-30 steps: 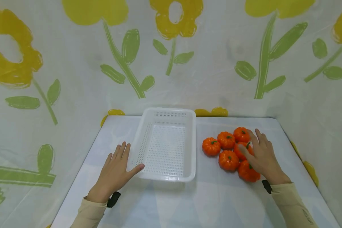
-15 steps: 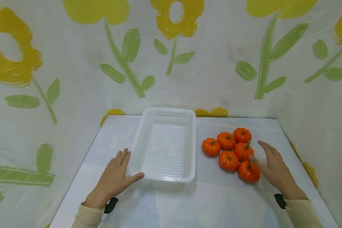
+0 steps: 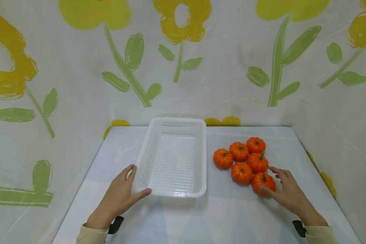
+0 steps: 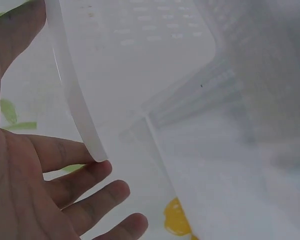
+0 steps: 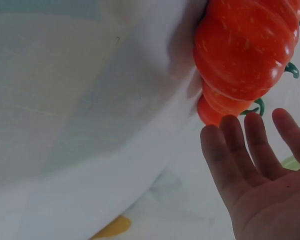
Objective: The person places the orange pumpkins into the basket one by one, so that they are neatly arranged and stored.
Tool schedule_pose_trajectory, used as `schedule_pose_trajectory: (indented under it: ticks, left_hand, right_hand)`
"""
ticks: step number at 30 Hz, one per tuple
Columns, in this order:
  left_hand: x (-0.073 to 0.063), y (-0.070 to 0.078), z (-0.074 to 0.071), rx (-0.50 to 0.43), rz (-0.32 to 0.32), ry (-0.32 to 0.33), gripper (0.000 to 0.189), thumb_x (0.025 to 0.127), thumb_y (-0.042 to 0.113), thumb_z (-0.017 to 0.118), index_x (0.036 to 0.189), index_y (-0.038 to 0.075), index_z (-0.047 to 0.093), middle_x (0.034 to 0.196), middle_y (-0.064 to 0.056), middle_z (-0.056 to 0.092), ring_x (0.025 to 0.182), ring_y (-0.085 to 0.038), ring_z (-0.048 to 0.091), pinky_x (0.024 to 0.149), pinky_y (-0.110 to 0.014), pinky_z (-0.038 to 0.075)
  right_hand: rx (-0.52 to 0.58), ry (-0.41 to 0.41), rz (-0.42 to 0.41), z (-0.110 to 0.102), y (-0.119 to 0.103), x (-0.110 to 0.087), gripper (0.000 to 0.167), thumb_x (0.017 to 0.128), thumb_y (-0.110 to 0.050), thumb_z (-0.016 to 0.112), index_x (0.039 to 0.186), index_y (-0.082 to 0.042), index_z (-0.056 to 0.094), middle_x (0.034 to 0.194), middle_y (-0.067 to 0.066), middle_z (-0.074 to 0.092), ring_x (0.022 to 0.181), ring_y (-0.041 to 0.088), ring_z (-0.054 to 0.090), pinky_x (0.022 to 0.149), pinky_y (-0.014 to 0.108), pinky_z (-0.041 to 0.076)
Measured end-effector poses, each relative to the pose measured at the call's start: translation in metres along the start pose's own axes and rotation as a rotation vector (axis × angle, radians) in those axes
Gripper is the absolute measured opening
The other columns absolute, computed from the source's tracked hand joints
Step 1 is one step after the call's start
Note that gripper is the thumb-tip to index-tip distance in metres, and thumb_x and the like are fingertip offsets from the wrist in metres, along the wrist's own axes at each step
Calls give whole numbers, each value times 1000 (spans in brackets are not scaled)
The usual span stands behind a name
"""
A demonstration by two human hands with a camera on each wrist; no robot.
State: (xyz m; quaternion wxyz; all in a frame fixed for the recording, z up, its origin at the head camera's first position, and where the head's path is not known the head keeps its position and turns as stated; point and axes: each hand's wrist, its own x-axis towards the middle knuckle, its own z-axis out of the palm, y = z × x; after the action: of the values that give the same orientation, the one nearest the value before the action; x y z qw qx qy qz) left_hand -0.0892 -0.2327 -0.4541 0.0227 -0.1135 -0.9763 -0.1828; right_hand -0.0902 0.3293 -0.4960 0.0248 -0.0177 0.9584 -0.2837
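Note:
In the head view a white plastic basket [image 3: 202, 159] with a slotted bottom stands on the table. My left hand [image 3: 116, 196] is at its near left corner, thumb by the front rim, fingers along the left side. The left wrist view shows the fingers [image 4: 90, 180] fairly straight, with the index finger against the edge of the basket [image 4: 80, 100]. To the right lie several orange mini pumpkins with green stems. My right hand [image 3: 292, 195] reaches beside the nearest pumpkin [image 3: 263, 184], thumb overlapping it. In the right wrist view its fingers are extended below the pumpkin [image 5: 245, 50].
The other pumpkins [image 3: 242, 173] sit close together behind and left of the nearest one. A white table [image 3: 219, 217] runs up to a cloth backdrop [image 3: 219, 84] printed with yellow flowers, which also encloses both sides.
My right hand has drawn back from over the pumpkins, then moved to the nearest one. The left hand has lowered slightly along the basket's corner. The basket and pumpkins stay where they were.

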Motion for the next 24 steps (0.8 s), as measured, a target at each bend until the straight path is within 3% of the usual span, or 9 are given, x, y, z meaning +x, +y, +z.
schedule_pose_trajectory:
  ticks: [4, 10, 24]
  left_hand:
    - [-1, 0, 1, -5, 0, 4, 108, 85, 71, 65, 153, -8, 35, 157, -24, 33, 135, -50, 42, 107, -65, 37]
    - [-2, 0, 2, -14, -7, 9, 107, 86, 70, 66, 153, -8, 34, 158, -24, 32, 136, -49, 41, 107, -65, 38]
    - [-2, 0, 3, -21, -8, 10, 106, 87, 67, 66, 154, -8, 33, 159, -22, 31, 135, -49, 42, 107, -64, 38]
  right_hand:
    - [13, 5, -20, 3, -1, -2, 93, 84, -57, 78, 148, 0, 42, 135, 26, 41, 113, 39, 49, 89, 60, 49]
    - [-3, 12, -43, 7, 0, -2, 91, 81, -56, 80, 143, 0, 46, 135, 29, 41, 108, 42, 54, 87, 61, 53]
    - [-49, -29, -2, 11, 7, 2, 97, 77, -63, 80, 142, 0, 47, 134, 31, 44, 106, 42, 58, 87, 59, 55]
